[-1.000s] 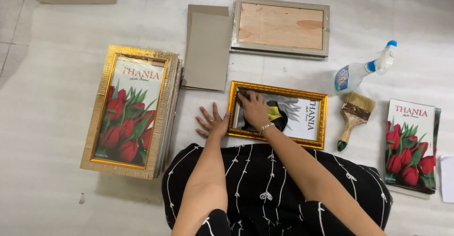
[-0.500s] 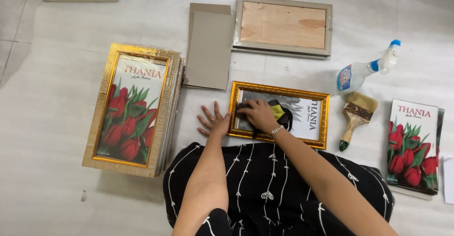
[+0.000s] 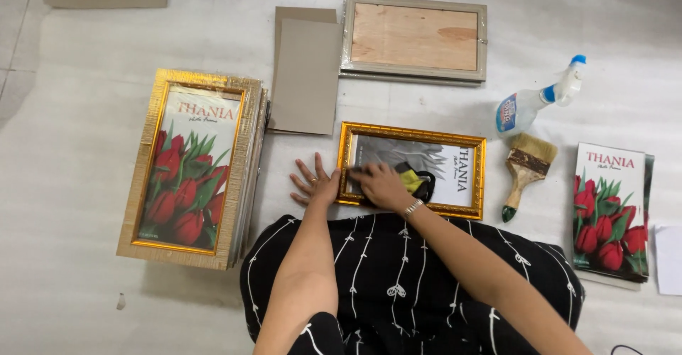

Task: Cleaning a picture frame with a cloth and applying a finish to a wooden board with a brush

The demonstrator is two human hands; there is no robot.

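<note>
A small gold picture frame (image 3: 412, 132) lies flat on the white floor covering in front of me, with a pale print under its glass. My right hand (image 3: 379, 184) presses a yellow and black cloth (image 3: 414, 181) against the glass near the frame's lower left. My left hand (image 3: 313, 183) lies flat with fingers spread beside the frame's left edge, touching it.
A stack of gold frames (image 3: 190, 164) with red tulip prints lies at the left. Grey backing boards (image 3: 305, 71) and a face-down wooden-backed frame (image 3: 415, 38) lie beyond. A spray bottle (image 3: 538, 103), a paintbrush (image 3: 526, 170) and a pile of tulip prints (image 3: 611, 209) sit at the right.
My right hand has slid the cloth across the glass, from the upper left toward the lower middle of the frame. My left hand has stayed at the frame's left edge.
</note>
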